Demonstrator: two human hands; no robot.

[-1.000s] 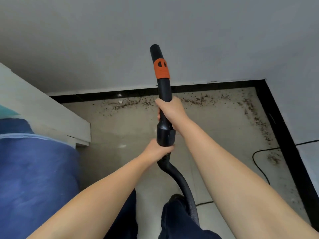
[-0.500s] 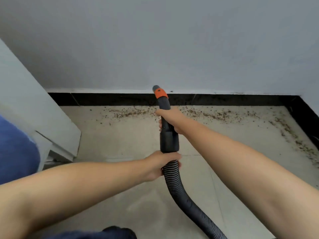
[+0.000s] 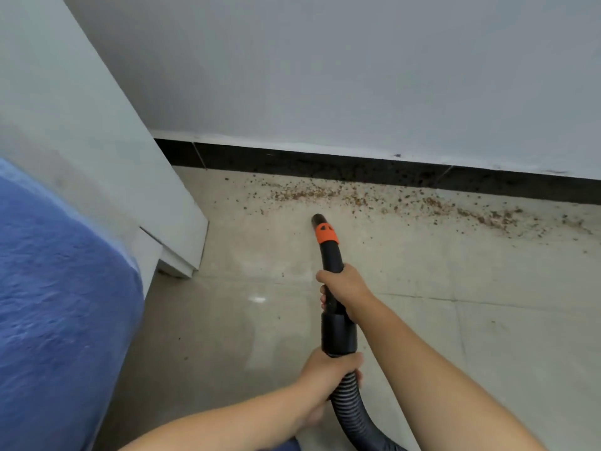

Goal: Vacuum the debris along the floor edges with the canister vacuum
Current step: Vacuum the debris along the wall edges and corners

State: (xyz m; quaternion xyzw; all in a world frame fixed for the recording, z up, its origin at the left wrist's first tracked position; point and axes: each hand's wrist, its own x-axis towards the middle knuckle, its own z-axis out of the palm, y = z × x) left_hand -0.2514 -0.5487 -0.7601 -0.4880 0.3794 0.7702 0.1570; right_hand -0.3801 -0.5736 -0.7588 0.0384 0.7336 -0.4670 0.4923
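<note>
A black vacuum wand (image 3: 331, 255) with an orange collar (image 3: 326, 233) points down at the beige tile floor, its open tip just short of the debris. Brown crumbs of debris (image 3: 367, 198) lie in a band along the black baseboard (image 3: 357, 169). My right hand (image 3: 344, 289) grips the wand in its middle. Lower down, my left hand (image 3: 328, 375) grips the joint where the ribbed black hose (image 3: 354, 415) meets the wand. The canister itself is out of view.
A white furniture panel (image 3: 107, 164) with a stepped foot stands at the left, close to the wall. A blue fabric surface (image 3: 55, 304) fills the lower left. The grey wall (image 3: 357, 66) rises behind the baseboard. Floor tiles (image 3: 487, 336) spread to the right.
The wand has swung down from pointing at the wall to pointing at the floor near the crumbs. The view has closed in on the left stretch of the baseboard. Both hands kept their grip.
</note>
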